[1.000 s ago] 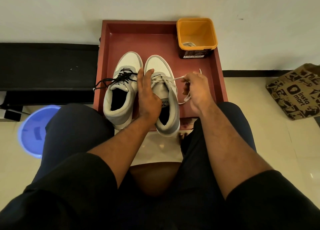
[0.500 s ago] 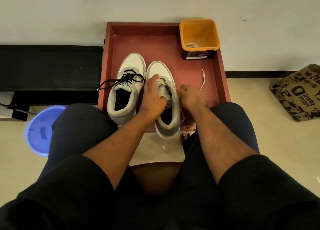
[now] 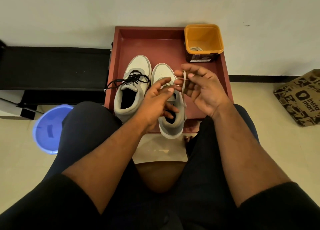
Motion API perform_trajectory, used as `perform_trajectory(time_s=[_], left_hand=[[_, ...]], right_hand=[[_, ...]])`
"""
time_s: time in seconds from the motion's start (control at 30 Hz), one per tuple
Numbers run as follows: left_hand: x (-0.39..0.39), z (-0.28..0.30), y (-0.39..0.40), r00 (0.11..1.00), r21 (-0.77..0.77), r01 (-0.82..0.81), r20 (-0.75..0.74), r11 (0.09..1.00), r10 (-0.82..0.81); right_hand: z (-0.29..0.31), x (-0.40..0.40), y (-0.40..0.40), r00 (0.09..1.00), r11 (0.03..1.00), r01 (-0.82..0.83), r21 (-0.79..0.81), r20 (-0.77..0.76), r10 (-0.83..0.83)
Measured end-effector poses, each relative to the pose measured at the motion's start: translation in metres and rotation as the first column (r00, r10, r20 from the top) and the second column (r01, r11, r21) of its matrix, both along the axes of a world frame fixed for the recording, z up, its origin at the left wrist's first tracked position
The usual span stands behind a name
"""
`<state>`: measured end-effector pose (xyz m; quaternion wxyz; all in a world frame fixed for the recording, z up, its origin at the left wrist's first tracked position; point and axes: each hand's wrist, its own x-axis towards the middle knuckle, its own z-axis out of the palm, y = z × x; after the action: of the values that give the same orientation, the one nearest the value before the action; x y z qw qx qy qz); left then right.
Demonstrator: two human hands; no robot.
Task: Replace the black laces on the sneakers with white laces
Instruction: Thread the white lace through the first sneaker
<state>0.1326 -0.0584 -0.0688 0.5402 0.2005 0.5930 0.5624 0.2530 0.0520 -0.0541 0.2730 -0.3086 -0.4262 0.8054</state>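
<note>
Head view: right hand point(image 3: 205, 89) pinches white lace point(image 3: 184, 84) above right sneaker point(image 3: 170, 108); left hand point(image 3: 155, 99) relaxed just beside lace.

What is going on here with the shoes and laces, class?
A seated person is relacing sneakers on a red tray. Both hands are raised over the right sneaker: the right hand pinches a white lace, and the left hand reaches toward it. The left sneaker still has its black lace. Another lace lies in the orange tub.
</note>
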Motion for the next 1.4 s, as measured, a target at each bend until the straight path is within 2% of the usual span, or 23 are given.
perform_trajectory(time_s=[0.07,0.1,0.13,0.2,0.27,0.3,0.4,0.5,0.57,0.63,0.67,0.73,0.8,0.87,0.9,1.0,1.07,1.1,1.17,1.23,1.33,1.4], left_hand=[[0.005,0.002,0.001,0.979,0.007,0.073,0.19,0.997,-0.073],[0.006,0.002,0.001,0.973,-0.006,0.112,0.205,0.994,-0.109],[0.005,0.001,0.0,0.976,-0.032,0.152,0.16,0.988,-0.145],[0.001,0.001,-0.003,0.979,-0.091,0.201,-0.023,0.975,-0.204],[-0.006,-0.001,-0.007,0.971,-0.12,0.18,-0.134,0.976,-0.196],[-0.009,-0.001,-0.008,0.971,-0.115,0.148,-0.174,0.982,-0.166],[-0.008,0.001,-0.009,0.959,-0.082,0.082,-0.263,0.993,-0.1],[0.0,0.001,-0.008,0.937,-0.103,0.136,-0.308,0.985,-0.161],[-0.001,0.002,-0.008,0.961,-0.084,0.135,-0.231,0.987,-0.151],[-0.007,0.008,-0.011,0.988,-0.037,0.102,-0.11,0.994,-0.106],[-0.012,0.009,-0.014,0.99,-0.029,0.077,-0.118,0.997,-0.08],[-0.019,0.006,-0.017,0.959,-0.046,0.029,-0.282,0.999,-0.041],[-0.022,0.0,-0.017,0.896,-0.064,0.042,-0.439,0.997,-0.065],[-0.02,-0.002,-0.015,0.856,-0.09,0.097,-0.501,0.991,-0.129],[-0.02,-0.003,-0.014,0.849,-0.098,0.111,-0.508,0.989,-0.146],[-0.029,-0.004,-0.017,0.85,-0.103,0.083,-0.512,0.991,-0.125],[-0.035,-0.007,-0.016,0.812,-0.129,0.062,-0.57,0.99,-0.125],[-0.036,-0.009,-0.016,0.79,-0.134,0.055,-0.601,0.99,-0.125],[-0.035,-0.01,-0.013,0.764,-0.12,0.044,-0.635,0.992,-0.111],[-0.032,-0.009,-0.011,0.786,-0.092,0.058,-0.61,0.994,-0.102],[-0.029,-0.003,-0.013,0.828,-0.1,0.119,-0.539,0.988,-0.154],[-0.031,0.001,-0.014,0.823,-0.099,0.143,-0.541,0.985,-0.174]], right_hand=[[0.002,0.0,-0.008,0.997,0.999,-0.031,-0.013,-0.077,0.03],[0.001,-0.001,-0.01,0.998,1.0,0.0,0.011,-0.06,0.001],[-0.001,-0.003,-0.01,0.999,0.996,0.053,0.068,-0.007,-0.052],[-0.009,-0.002,-0.003,0.965,0.952,0.15,0.267,0.171,-0.2],[-0.014,0.001,0.004,0.892,0.89,0.169,0.424,0.319,-0.321],[-0.015,0.001,0.006,0.875,0.873,0.159,0.461,0.344,-0.341],[-0.016,-0.004,0.0,0.906,0.878,0.048,0.477,0.35,-0.239],[-0.017,-0.01,-0.009,0.926,0.866,-0.024,0.5,0.337,-0.169],[-0.016,-0.01,-0.005,0.9,0.864,0.089,0.495,0.332,-0.282],[-0.017,-0.005,0.004,0.816,0.853,0.205,0.48,0.397,-0.42],[-0.018,-0.002,0.009,0.768,0.846,0.197,0.495,0.458,-0.447],[-0.02,0.001,0.012,0.705,0.826,-0.008,0.564,0.589,-0.395],[-0.019,-0.006,0.003,0.754,0.771,-0.25,0.585,0.618,-0.224],[-0.021,-0.014,-0.009,0.818,0.684,-0.397,0.612,0.574,-0.038],[-0.022,-0.016,-0.014,0.822,0.66,-0.421,0.623,0.569,-0.014],[-0.026,-0.014,-0.009,0.82,0.774,-0.232,0.589,0.547,-0.17],[-0.027,-0.009,-0.001,0.792,0.791,-0.159,0.59,0.554,-0.254],[-0.028,-0.007,0.002,0.777,0.762,-0.197,0.617,0.572,-0.263],[-0.027,-0.008,-0.001,0.75,0.644,-0.364,0.672,0.622,-0.225],[-0.029,-0.013,-0.007,0.76,0.56,-0.459,0.69,0.631,-0.154],[-0.029,-0.019,-0.015,0.807,0.517,-0.456,0.725,0.581,-0.103],[-0.03,-0.018,-0.012,0.814,0.51,-0.419,0.751,0.56,-0.155]])
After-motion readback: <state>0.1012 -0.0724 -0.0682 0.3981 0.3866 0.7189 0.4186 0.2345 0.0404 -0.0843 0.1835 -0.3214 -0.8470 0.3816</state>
